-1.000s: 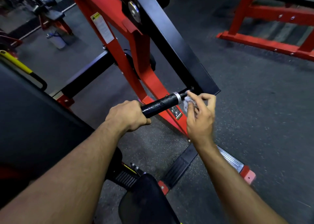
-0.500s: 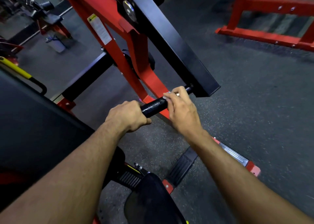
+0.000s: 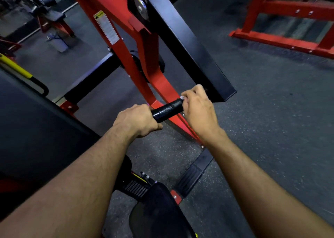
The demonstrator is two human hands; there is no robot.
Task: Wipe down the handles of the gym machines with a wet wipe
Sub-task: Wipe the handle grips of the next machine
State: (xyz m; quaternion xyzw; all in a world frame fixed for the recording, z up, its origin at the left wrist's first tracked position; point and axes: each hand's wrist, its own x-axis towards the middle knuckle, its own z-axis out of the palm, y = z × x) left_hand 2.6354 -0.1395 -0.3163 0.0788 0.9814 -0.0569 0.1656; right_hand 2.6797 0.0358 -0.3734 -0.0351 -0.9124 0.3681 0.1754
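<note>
Both hands are on the handle [image 3: 167, 110], a black grip sticking out from the lower end of the black arm [image 3: 189, 44] of the red machine [image 3: 144, 57]. The left hand [image 3: 135, 119] is fisted round its near end. The right hand [image 3: 197, 109] is curled round the far end, right by the arm, with just a sliver of white wipe [image 3: 181, 97] peeking out at the fingers. The floor [image 3: 271, 120] below is dark and speckled.
</note>
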